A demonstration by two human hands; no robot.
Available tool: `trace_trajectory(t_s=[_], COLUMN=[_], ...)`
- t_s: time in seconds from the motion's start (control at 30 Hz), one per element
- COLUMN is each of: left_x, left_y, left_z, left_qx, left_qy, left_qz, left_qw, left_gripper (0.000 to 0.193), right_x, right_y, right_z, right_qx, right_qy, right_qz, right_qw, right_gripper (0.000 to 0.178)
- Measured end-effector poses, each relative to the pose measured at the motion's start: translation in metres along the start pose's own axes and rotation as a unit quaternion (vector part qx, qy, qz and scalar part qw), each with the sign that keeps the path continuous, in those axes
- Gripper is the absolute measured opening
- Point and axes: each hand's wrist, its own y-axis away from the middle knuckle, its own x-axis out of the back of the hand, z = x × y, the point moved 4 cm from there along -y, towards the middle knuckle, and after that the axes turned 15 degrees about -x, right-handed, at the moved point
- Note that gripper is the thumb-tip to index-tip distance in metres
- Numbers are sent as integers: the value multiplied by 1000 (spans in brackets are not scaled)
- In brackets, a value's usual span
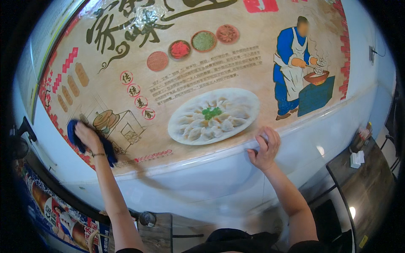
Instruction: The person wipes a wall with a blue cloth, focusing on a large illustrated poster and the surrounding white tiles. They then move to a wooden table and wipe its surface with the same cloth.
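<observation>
My left hand (87, 137) presses a dark blue cloth (72, 129) against the lower left of a large printed wall mural (202, 76). Part of the cloth hangs out below the wrist, and the palm hides its middle. My right hand (266, 148) rests on the white ledge (211, 157) under the mural, holding nothing. Its fingers are bent and the thumb stands apart from them. Nearest to it on the mural is a pictured white plate of dumplings (214, 116).
At the right stands a dark wooden table (363, 177) with a white stack of napkins (357, 160) and a holder (361, 139). Below left, a small table (157, 234) carries a dark round jar (147, 219). A colourful printed panel (55, 211) is at the far left.
</observation>
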Motion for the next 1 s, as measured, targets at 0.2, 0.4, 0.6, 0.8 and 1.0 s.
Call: trace_trajectory(t_s=[0.2,0.4,0.6,0.8,1.0], left_x=[21,30,21,47,57], left_y=[-127,-209,-255,-269,-243], left_z=[156,280,380,460,561], left_qx=[-40,-50,-51,-54,-251], left_qy=[192,284,325,253,407], left_qz=[70,117,168,187,4], left_qw=[978,950,929,948,878], left_gripper=[40,37,39,24,31], right_x=[1,-1,1,-1,5], right_y=[2,2,3,4,2], right_z=[3,0,6,-2,8], right_qx=[3,-1,-1,-2,-9], right_qy=[11,6,11,-11,6], right_qz=[1,1,13,18,26], right_qw=[1000,1000,1000,1000,1000], right_gripper=[43,43,44,44,43])
